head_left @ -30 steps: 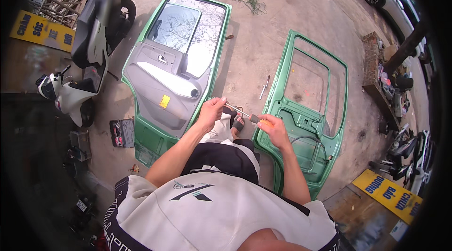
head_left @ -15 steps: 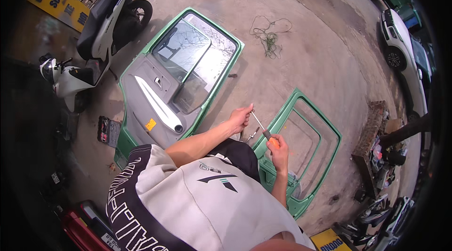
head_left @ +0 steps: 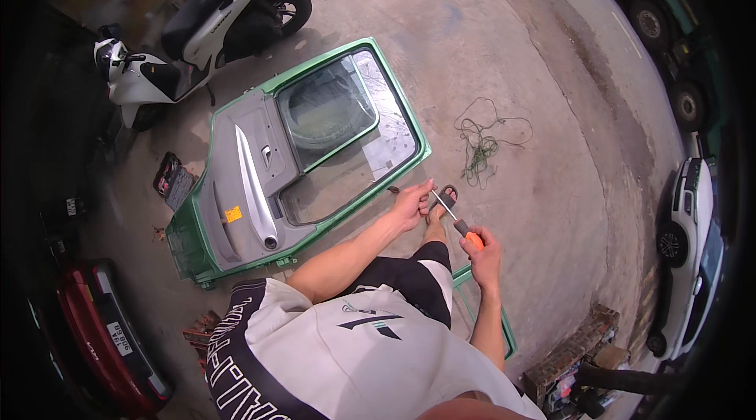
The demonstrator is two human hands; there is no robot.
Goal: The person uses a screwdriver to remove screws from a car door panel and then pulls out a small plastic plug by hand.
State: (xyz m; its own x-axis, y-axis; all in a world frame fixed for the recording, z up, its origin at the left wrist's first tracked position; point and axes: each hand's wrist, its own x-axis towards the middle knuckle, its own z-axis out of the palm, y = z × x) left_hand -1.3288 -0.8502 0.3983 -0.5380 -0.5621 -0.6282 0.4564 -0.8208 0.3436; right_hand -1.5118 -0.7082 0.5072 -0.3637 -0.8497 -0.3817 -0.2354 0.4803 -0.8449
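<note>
My right hand [head_left: 483, 259] is closed around the orange and dark handle of a screwdriver [head_left: 446, 207], whose thin metal shaft points up and to the left. At the far end of that shaft, my left hand [head_left: 413, 206] pinches the tip; whether a small part sits there too is hidden by the fingers. To the left on the ground lies a large green vehicle door [head_left: 293, 250], its grey inner panel and window facing up. Partly behind my right forearm and body is a second green door frame [head_left: 510, 333] with a bare opening.
A white scooter [head_left: 201, 46] stands beyond the large door. Tangled green cord [head_left: 479, 152] lies on the concrete ahead. An open tool case [head_left: 177, 183] sits left of the door. A white car [head_left: 683, 239], a truck [head_left: 669, 42], a red car [head_left: 110, 341] and a brick planter [head_left: 571, 349] stand around.
My view has turned right, so the large door shows lower and the second frame has slipped mostly behind my body. A sandalled foot has come into sight. Both hands keep their grip on the screwdriver.
</note>
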